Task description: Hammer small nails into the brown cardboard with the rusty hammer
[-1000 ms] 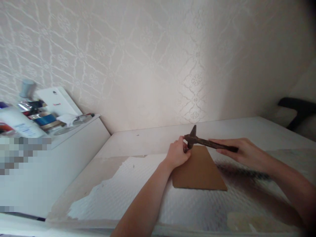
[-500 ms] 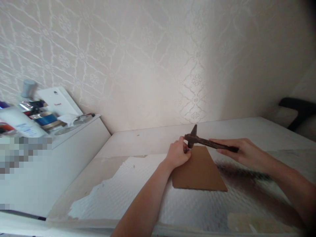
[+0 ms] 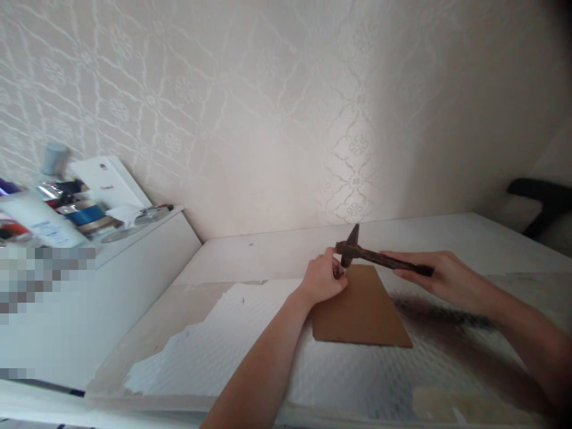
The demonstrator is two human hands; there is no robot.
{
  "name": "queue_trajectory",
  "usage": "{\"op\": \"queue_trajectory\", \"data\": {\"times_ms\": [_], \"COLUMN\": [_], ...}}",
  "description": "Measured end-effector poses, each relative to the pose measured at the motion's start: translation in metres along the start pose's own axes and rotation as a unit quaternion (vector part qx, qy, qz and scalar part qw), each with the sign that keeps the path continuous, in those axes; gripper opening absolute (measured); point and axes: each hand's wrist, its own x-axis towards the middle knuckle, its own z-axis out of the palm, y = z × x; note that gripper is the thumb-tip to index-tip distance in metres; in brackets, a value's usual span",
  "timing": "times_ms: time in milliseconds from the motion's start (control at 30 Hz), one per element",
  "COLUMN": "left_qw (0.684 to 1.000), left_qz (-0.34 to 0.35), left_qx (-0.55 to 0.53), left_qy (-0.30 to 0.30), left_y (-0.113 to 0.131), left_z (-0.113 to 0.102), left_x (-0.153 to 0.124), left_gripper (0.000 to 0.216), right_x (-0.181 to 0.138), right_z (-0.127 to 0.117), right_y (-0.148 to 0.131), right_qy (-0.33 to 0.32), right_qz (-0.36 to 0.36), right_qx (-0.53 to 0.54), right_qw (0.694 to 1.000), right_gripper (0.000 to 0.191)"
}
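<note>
At the far left a low white cabinet [image 3: 134, 262] stands against the patterned wallpapered wall [image 3: 268, 119]. Its top is crowded with a white plastic bottle [image 3: 40, 221], a blue roll of tape [image 3: 84, 214] and a flat white board [image 3: 109, 182] leaning on the wall; the other things there are too blurred to tell.

To the right of it is the pale table [image 3: 277, 253], partly covered by a white textured sheet [image 3: 214, 345].

The left hand [image 3: 322, 279] rests at the far left corner of a flat brown cardboard piece [image 3: 360, 310] that lies on the sheet. Its fingertips are drawn together, pinching a tiny dark item [image 3: 338, 273] that is too small to make out.

Just above those fingertips hangs the head of a dark rusty metal hammer [image 3: 373, 256], its pointed end up and its face down near the pinched item; whether they touch cannot be told. The handle runs rightward over the cardboard's far edge into the right hand [image 3: 440, 275], whose fingers are wrapped around its end.

At the far right edge, beyond the table, a black curved chair arm [image 3: 540, 196] shows.
</note>
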Motion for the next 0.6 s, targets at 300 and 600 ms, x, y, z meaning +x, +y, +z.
{"op": "queue_trajectory", "data": {"times_ms": [300, 600], "left_qw": [1.000, 1.000], "left_qz": [-0.003, 0.005], "left_qx": [0.003, 0.000], "left_qy": [0.001, 0.000], "left_y": [0.0016, 0.0001], "left_z": [-0.0010, -0.0016], "left_x": [-0.0001, -0.0002], "left_gripper": [0.029, 0.032], "right_x": [0.0000, -0.0004], "right_z": [-0.0017, -0.0021], "right_y": [-0.0026, -0.0044], "right_qy": [-0.017, -0.024], "right_qz": [0.003, -0.002], "right_qx": [-0.038, -0.035], "right_qw": [0.999, 0.999], "right_gripper": [0.041, 0.041]}}
